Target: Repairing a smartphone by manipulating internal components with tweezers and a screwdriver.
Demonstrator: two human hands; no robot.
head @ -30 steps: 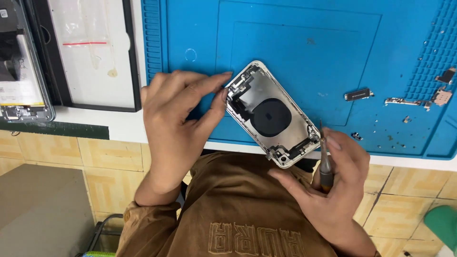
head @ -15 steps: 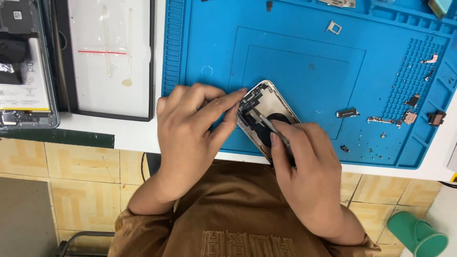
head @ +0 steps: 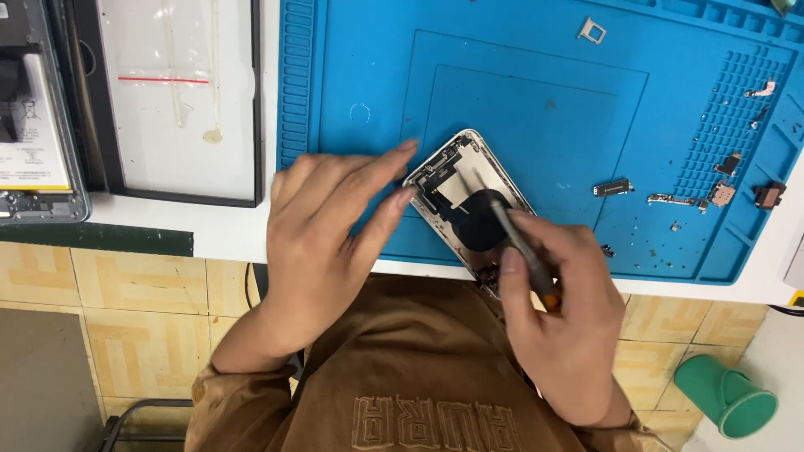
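**Screwdriver now down inside the phone housing**

Right hand [head: 561, 335] has moved in since a second ago; fingers pinch the screwdriver [head: 515, 247], tip over the opened phone housing [head: 469, 201]. Left hand [head: 322, 234] steadies the housing's top corner with extended fingertips. Housing sits at the blue mat's [head: 519, 100] near edge. Looks like screw work underway.

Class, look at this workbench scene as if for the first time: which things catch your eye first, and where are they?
The big blue work mat fills the upper middle of the view. At its near edge lies an opened phone housing, steadied at its top corner by the left hand, while the right hand works a thin screwdriver into it. Small loose metal parts lie scattered to the right.
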